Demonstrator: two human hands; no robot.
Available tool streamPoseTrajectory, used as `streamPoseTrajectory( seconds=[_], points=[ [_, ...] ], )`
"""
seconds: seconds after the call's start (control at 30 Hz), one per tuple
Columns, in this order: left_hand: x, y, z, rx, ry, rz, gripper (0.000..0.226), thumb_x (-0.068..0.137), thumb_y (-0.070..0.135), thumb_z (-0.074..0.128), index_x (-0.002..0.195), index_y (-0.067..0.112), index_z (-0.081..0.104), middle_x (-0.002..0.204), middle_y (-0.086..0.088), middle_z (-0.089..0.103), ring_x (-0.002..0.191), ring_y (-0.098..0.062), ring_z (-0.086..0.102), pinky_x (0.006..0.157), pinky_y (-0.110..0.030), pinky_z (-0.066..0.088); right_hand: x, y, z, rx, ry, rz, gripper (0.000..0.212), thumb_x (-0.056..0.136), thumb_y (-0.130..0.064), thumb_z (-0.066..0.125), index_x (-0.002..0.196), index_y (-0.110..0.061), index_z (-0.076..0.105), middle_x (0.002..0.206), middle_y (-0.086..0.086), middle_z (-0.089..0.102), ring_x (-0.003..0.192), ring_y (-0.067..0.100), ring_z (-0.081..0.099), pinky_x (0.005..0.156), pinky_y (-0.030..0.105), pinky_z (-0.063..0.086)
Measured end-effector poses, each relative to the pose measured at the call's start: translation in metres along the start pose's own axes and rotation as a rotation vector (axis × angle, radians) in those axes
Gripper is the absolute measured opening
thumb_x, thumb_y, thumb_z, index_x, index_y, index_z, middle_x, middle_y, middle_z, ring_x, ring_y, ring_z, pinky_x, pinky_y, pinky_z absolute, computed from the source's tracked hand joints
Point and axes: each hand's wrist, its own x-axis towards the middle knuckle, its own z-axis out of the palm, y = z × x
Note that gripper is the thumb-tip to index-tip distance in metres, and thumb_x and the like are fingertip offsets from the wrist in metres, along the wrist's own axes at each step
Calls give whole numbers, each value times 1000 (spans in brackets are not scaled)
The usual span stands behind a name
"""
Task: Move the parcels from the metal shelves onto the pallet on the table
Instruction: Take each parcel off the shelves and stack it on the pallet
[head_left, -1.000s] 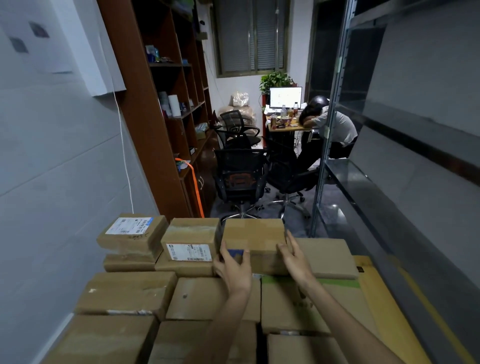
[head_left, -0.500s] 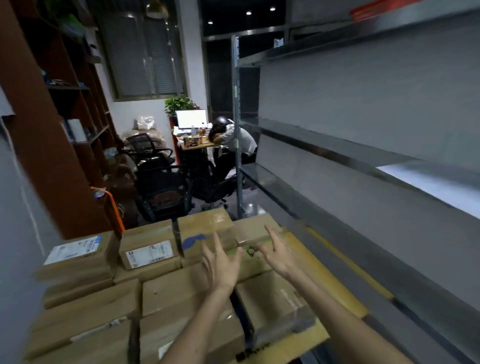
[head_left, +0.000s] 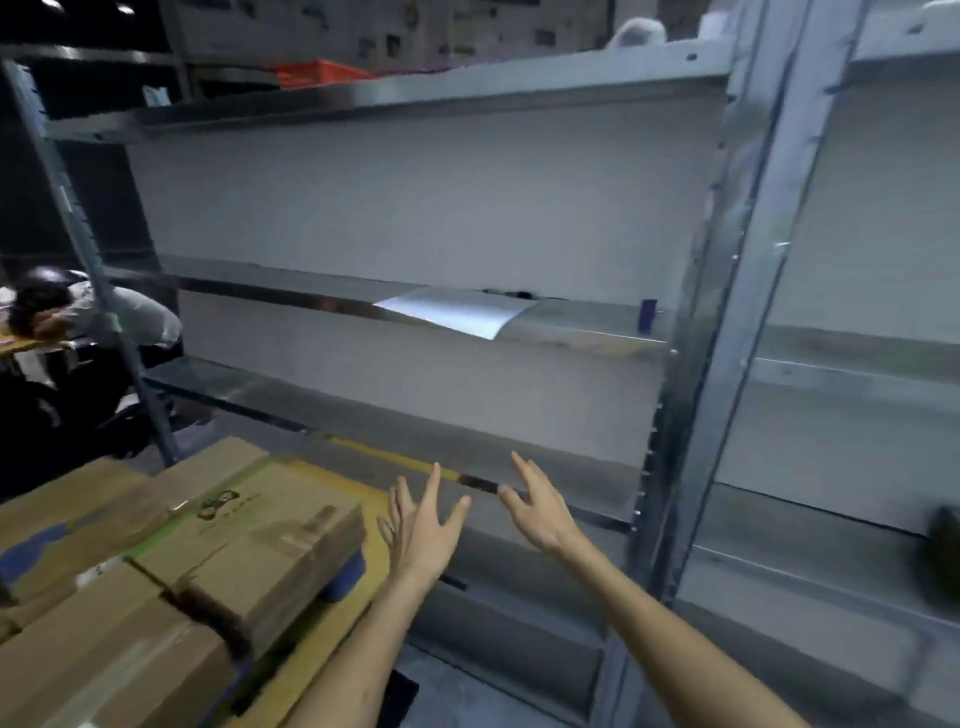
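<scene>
Both hands reach toward the metal shelves (head_left: 415, 332), the left hand (head_left: 426, 530) and right hand (head_left: 540, 512) apart, fingers spread, holding nothing. Cardboard parcels (head_left: 249, 551) sit stacked at the left.

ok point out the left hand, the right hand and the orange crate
left hand (head_left: 428, 530), head view, back of the hand
right hand (head_left: 543, 514), head view, back of the hand
orange crate (head_left: 318, 74), head view, front wall
</scene>
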Motion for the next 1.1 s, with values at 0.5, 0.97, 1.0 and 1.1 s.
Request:
streamPoseTrajectory(
  seconds=[0.5,0.97,1.0,1.1],
  points=[
    [-218,330,287,-21,-446,450,71,93,69,39,155,44,16,166,-14,-3,153,-27,-9,120,-54,-5,-287,270,-334,-56,399,409,60,103,-36,47,156,-23,24,163,6,21,152,18,12,119,32,16],
    [-277,479,413,-88,-558,457,65,97,65,37,155,43,17,166,-14,-3,153,-29,-8,119,-56,-6,-345,383,-466,172,581,514,60,101,-37,49,155,-23,28,161,-3,28,148,18,25,119,36,23],
    [-273,482,422,-86,-563,447,65,97,65,36,155,44,17,166,-14,-3,153,-29,-8,119,-56,-6,-338,391,-468,201,580,518,60,101,-37,50,155,-23,28,161,-2,28,148,18,25,118,36,23],
    [-256,492,455,-86,-569,412,65,96,66,36,154,45,16,166,-14,-2,153,-30,-7,119,-56,-6,-310,413,-472,287,569,521,60,101,-37,51,155,-24,27,161,-3,28,147,17,26,117,34,25]
  ],
)
